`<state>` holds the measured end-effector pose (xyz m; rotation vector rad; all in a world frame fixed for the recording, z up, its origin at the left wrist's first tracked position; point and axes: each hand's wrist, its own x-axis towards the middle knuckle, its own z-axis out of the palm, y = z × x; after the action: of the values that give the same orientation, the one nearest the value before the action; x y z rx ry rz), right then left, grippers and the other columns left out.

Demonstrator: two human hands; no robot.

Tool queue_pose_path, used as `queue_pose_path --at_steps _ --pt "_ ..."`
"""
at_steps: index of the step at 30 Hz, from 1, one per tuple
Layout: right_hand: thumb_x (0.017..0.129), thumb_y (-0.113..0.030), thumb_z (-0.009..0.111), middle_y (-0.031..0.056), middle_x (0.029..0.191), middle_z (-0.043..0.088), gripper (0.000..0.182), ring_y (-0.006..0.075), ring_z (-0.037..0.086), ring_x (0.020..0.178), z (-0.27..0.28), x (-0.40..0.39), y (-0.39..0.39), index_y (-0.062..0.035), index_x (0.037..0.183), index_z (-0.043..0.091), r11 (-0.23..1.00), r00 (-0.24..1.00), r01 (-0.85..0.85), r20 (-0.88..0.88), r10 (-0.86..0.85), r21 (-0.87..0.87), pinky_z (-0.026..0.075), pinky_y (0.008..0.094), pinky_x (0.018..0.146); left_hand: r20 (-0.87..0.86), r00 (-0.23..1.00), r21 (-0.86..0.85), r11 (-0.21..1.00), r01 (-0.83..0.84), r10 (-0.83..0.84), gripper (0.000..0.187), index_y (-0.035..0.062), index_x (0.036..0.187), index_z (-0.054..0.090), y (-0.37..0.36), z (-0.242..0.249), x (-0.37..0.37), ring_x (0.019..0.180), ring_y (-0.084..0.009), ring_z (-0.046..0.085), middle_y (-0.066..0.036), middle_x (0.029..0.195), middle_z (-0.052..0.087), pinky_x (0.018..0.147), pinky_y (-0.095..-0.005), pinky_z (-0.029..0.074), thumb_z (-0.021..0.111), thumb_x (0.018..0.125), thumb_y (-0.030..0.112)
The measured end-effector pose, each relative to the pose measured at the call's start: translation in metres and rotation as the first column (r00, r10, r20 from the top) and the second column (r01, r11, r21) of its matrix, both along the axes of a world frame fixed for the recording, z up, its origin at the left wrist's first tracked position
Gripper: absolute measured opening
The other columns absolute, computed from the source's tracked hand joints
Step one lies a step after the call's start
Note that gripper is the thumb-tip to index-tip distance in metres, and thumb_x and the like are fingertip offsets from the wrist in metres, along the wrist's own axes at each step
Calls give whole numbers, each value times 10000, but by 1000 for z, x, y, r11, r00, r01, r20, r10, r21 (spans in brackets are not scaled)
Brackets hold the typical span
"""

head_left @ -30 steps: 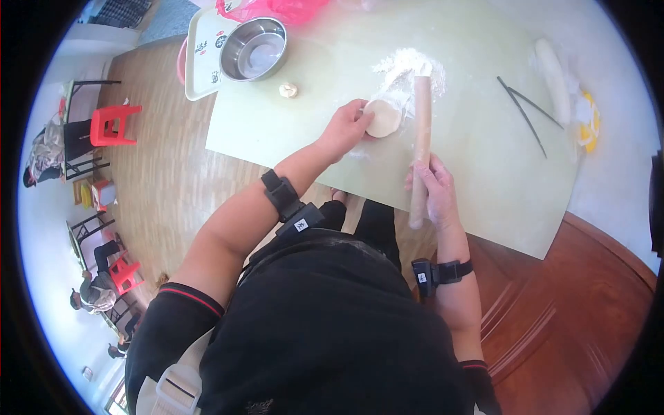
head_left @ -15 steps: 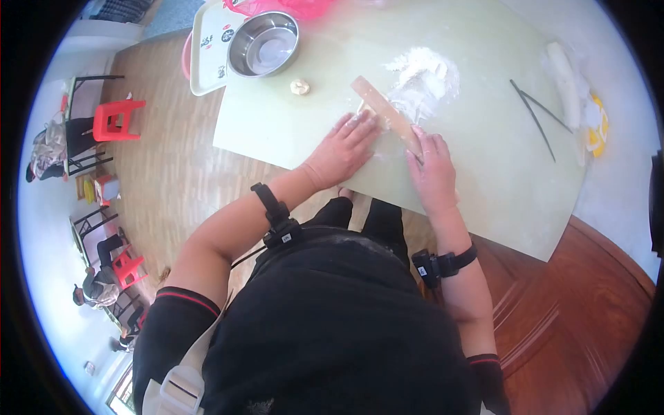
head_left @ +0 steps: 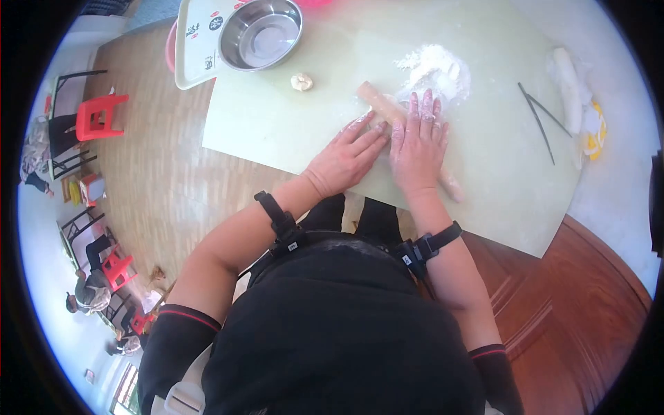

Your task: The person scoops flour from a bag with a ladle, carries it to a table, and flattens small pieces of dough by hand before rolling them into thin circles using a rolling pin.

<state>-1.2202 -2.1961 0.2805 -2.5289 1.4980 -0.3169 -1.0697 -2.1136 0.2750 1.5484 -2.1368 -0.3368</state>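
A wooden rolling pin (head_left: 380, 101) lies slantwise on the pale green table, its near end showing past my right wrist. Flat across its middle rests my right hand (head_left: 419, 149), fingers stretched forward and floury. My left hand (head_left: 349, 153) lies just to the left, fingers extended and their tips close to the pin. Whatever is under the pin and fingers is hidden. A heap of white flour (head_left: 446, 75) spreads beyond my right fingertips. A small round lump of dough (head_left: 301, 81) sits apart, ahead of my left hand.
A steel bowl (head_left: 228, 47) stands at the back left, overlapping a patterned tray (head_left: 181, 59). Two dark thin sticks (head_left: 536, 114) lie crossed on the right, beside a long white roll (head_left: 568, 90) and a yellow-and-white packet (head_left: 595, 131). Red stools (head_left: 102, 116) and people are far left.
My right hand has gone from gripping the pin's near end to lying flat over its middle. The pin has shifted slightly right, and my left hand remains beside it.
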Motion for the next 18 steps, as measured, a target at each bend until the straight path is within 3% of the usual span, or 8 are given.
queue_pose_path --at_steps 2,18 --pt "966 -321 440 134 1576 215 577 335 220 1446 1 1 1 -119 1491 310 997 997 12 -70 -17 -70 199 568 1135 -21 1000 6 1000 0 0 459 -5 1262 553 2 2 1 1346 -380 389 -145 1387 485 1084 -447 373 615 812 58" --pt "968 -343 453 131 1554 272 553 336 290 1416 -4 -7 -44 -194 1488 339 981 995 21 -88 -38 -190 244 568 1116 -50 999 -2 1000 -2 1 472 -26 1246 546 3 1 2 1359 -372 378 -165 1400 472 1107 -446 348 603 783 49"
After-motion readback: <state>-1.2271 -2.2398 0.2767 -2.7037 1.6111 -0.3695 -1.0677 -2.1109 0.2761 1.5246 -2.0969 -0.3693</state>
